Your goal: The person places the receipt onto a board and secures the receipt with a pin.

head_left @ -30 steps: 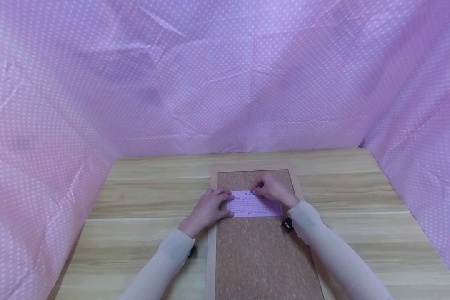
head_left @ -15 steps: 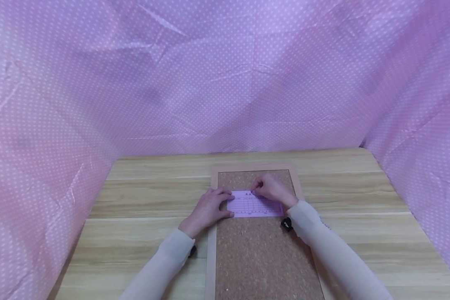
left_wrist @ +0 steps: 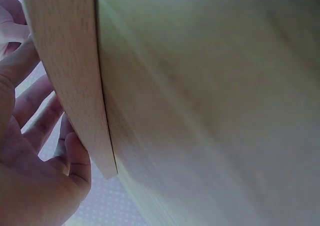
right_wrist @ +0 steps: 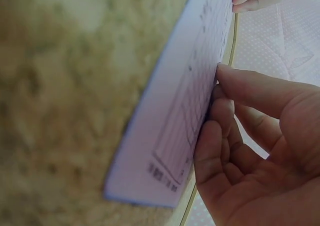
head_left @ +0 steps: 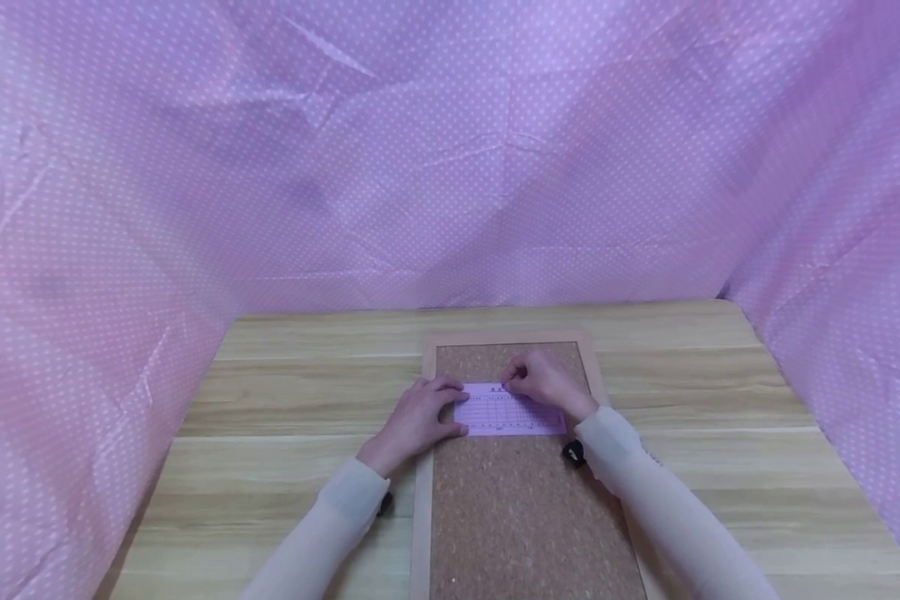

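A printed form slip [head_left: 487,411] with a ruled table lies flat across the upper part of a cork board [head_left: 517,517]. My left hand [head_left: 412,418] rests over the board's left frame, its thumb and fingers spread, with the tips pressing the slip's left end. At the middle of the slip's top edge, my right hand [head_left: 547,383] pinches a tiny dark pin between thumb and forefinger; the fingertips mostly hide it. In the right wrist view, the remaining fingers [right_wrist: 207,151] of that hand curl against the slip. The right hand covers the slip's upper right part.
The board's pale wooden frame [head_left: 422,533] lies on a wood-grain table [head_left: 285,392]. A pink dotted cloth [head_left: 450,167] hangs behind and at both sides. Dark wrist devices [head_left: 573,453] show under the sleeves.
Almost nothing differs: both hands keep their places on the slip, and the head view shifts very slightly.
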Demonstrator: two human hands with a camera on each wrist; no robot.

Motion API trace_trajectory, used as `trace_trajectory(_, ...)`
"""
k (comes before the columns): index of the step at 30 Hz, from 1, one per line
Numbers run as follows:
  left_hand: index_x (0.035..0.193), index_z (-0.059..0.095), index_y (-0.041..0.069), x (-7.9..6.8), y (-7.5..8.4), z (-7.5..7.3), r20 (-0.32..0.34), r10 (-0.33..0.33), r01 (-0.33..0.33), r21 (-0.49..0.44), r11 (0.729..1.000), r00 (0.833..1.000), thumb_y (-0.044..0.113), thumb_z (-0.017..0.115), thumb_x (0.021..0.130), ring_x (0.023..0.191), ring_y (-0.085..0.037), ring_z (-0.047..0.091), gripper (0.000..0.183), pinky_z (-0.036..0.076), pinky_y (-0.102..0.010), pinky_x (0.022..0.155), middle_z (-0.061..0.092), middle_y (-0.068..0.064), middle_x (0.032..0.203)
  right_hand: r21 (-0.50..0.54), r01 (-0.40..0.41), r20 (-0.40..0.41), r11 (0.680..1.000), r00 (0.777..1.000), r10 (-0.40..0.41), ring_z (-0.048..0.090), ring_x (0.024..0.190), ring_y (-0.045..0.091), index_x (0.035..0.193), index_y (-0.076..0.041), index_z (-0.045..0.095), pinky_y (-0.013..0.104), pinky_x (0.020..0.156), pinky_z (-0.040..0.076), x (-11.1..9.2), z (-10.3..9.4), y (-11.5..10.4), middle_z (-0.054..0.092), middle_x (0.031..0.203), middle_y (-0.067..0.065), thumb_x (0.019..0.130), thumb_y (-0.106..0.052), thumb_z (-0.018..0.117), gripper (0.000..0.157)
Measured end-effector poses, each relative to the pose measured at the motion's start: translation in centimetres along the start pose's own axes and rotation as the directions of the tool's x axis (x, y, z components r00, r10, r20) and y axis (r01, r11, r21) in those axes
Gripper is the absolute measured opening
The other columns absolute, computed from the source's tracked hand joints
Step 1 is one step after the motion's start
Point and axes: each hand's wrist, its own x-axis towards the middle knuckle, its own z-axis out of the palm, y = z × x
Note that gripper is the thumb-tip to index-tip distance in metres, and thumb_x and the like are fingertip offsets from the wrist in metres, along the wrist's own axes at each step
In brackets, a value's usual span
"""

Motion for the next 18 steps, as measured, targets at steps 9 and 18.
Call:
trace_trajectory(9, 0.132, 0.069, 0.007, -0.10, -0.04, -0.05, 0.006, -0.003, 0.003, -0.003, 1.000, 1.000, 0.030, 0.084, 0.088, 0.122, -0.030, 0.052, 0.052, 0.044, -0.048, 0.102, 0.058, -0.008, 0.143, 0.007, -0.027, 0.011, 1.000, 1.000, 0.027, 0.061, 0.075, 0.013, 0.096, -0.006, 0.080, 0.032, 0.072, 0.051, 0.05, -0.08, -0.02, 0.072, 0.083, -0.001, 0.089, -0.001, 0.073, 0.011)
trace_trajectory(18, 0.132, 0.069, 0.005, -0.29, -0.08, -0.31, 0.012, 0.010, -0.010, -0.011, 1.000, 1.000, 0.027, 0.084, 0.088, 0.125, -0.031, 0.052, 0.051, 0.042, -0.048, 0.106, 0.057, -0.012, 0.144, 0.008, -0.025, 0.010, 1.000, 1.000, 0.025, 0.061, 0.076, 0.015, 0.095, -0.004, 0.078, 0.031, 0.072, 0.051, -0.37, -0.60, 0.15, 0.071, 0.084, 0.002, 0.085, -0.001, 0.076, 0.011)
